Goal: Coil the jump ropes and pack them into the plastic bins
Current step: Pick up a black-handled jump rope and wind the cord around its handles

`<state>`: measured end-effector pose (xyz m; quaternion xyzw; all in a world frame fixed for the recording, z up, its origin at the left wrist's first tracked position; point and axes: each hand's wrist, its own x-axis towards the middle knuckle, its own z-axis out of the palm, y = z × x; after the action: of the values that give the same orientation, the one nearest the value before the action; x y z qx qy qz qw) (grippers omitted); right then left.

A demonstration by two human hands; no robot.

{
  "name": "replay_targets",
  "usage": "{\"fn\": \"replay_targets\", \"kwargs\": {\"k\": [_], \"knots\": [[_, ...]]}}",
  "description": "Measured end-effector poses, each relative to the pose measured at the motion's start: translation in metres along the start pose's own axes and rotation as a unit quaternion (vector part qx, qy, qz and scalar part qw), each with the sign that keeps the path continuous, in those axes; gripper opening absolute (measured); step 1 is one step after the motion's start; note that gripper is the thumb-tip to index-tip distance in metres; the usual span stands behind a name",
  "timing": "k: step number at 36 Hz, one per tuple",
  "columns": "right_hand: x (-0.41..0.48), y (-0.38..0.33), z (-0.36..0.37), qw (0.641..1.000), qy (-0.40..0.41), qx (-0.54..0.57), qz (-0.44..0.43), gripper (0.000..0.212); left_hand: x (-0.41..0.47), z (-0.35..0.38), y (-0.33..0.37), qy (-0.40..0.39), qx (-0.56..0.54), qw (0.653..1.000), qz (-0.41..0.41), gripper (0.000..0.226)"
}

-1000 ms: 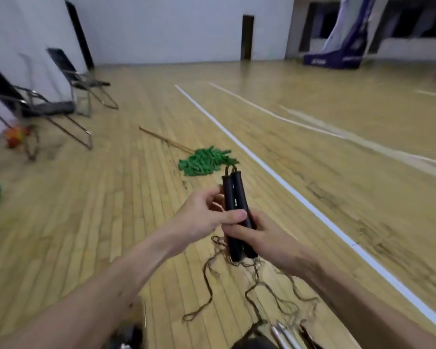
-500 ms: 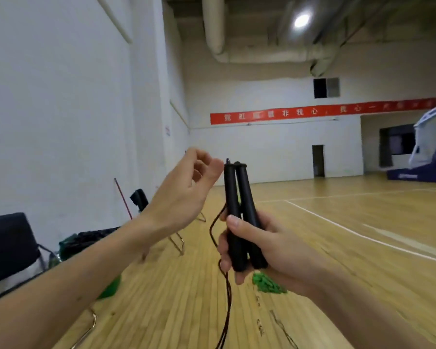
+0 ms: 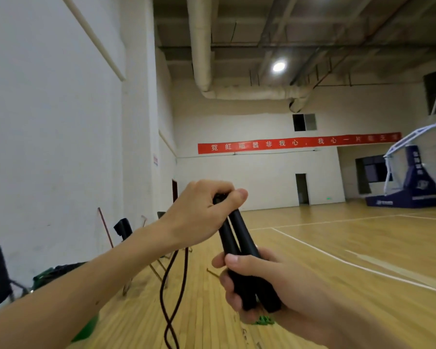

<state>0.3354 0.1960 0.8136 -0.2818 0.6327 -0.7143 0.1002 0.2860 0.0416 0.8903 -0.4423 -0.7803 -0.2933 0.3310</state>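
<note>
I hold a jump rope's two black handles (image 3: 237,238) side by side, upright in front of me. My right hand (image 3: 267,285) grips their lower ends. My left hand (image 3: 202,215) curls over their top ends, thumb and fingers pinching there. The dark rope (image 3: 173,285) hangs from under my left hand in two strands that cross low down and run out of the bottom of the view. No plastic bin shows clearly; a green container (image 3: 86,331) sits partly behind my left forearm.
Folding chairs (image 3: 122,229) and a red stick (image 3: 105,227) stand along the white wall on the left. A green pile (image 3: 263,319) peeks out below my right hand. A blue basketball stand (image 3: 410,187) is at the far right on the wooden court floor.
My view has risen from the floor toward the far wall. My left hand moved from beside the handle tops to closing over them. My right hand keeps its grip.
</note>
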Motion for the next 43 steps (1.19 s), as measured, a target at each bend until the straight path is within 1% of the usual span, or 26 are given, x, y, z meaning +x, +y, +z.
{"fn": "replay_targets", "kwargs": {"k": [2, 3, 4, 7, 9, 12, 14, 16, 18, 21, 24, 28, 30, 33, 39, 41, 43], "knots": [[-0.007, 0.005, 0.004, 1.0, 0.008, 0.005, 0.007, 0.066, -0.009, 0.003, 0.0, -0.013, -0.006, 1.0, -0.022, 0.044], [-0.01, 0.007, 0.006, 1.0, 0.016, 0.005, 0.009, 0.062, -0.012, 0.004, 0.0, -0.016, -0.009, 0.999, -0.035, 0.044], [-0.013, 0.01, 0.008, 1.0, 0.026, 0.004, 0.014, 0.056, -0.016, 0.006, 0.0, -0.018, -0.011, 0.999, -0.045, 0.045], [-0.022, 0.018, 0.015, 0.999, 0.042, 0.0, 0.032, 0.031, -0.03, 0.015, 0.005, -0.017, -0.012, 0.998, -0.065, 0.047], [-0.03, 0.026, 0.017, 0.997, 0.047, -0.003, 0.054, 0.022, -0.04, 0.024, 0.01, -0.015, -0.018, 0.997, -0.069, 0.048], [-0.041, 0.04, 0.019, 0.996, 0.032, 0.019, 0.084, 0.022, -0.055, 0.035, 0.014, -0.022, -0.046, 0.996, -0.076, 0.048], [-0.048, 0.053, 0.021, 0.993, 0.02, 0.065, 0.101, 0.026, -0.067, 0.042, 0.012, -0.042, -0.12, 0.988, -0.092, 0.048], [-0.051, 0.064, 0.022, 0.989, 0.003, 0.096, 0.111, 0.025, -0.08, 0.047, 0.007, -0.049, -0.198, 0.971, -0.121, 0.05], [-0.05, 0.075, 0.024, 0.987, 0.002, 0.109, 0.117, 0.024, -0.094, 0.055, 0.003, -0.042, -0.26, 0.948, -0.177, 0.058], [-0.046, 0.094, 0.023, 0.984, 0.014, 0.131, 0.123, 0.025, -0.112, 0.073, -0.005, 0.011, -0.327, 0.91, -0.256, 0.062], [-0.042, 0.115, 0.023, 0.98, 0.018, 0.149, 0.127, 0.022, -0.133, 0.094, -0.017, 0.055, -0.394, 0.86, -0.32, 0.061], [-0.043, 0.144, 0.02, 0.975, 0.014, 0.18, 0.129, 0.018, -0.163, 0.119, -0.026, 0.059, -0.474, 0.789, -0.386, 0.061], [-0.045, 0.152, 0.018, 0.974, 0.007, 0.188, 0.129, 0.016, -0.177, 0.129, -0.025, 0.04, -0.49, 0.779, -0.389, 0.056], [-0.047, 0.165, 0.015, 0.972, 0.005, 0.19, 0.139, 0.015, -0.197, 0.144, -0.028, 0.023, -0.488, 0.766, -0.417, 0.057], [-0.052, 0.195, 0.014, 0.969, 0.01, 0.179, 0.173, 0.016, -0.228, 0.164, -0.04, 0.044, -0.475, 0.743, -0.469, 0.052], [-0.052, 0.204, 0.013, 0.969, 0.014, 0.17, 0.176, 0.015, -0.239, 0.17, -0.043, 0.042, -0.46, 0.744, -0.483, 0.052], [-0.052, 0.209, 0.011, 0.971, 0.021, 0.159, 0.174, 0.014, -0.248, 0.176, -0.045, 0.033, -0.43, 0.764, -0.48, 0.045]]}}
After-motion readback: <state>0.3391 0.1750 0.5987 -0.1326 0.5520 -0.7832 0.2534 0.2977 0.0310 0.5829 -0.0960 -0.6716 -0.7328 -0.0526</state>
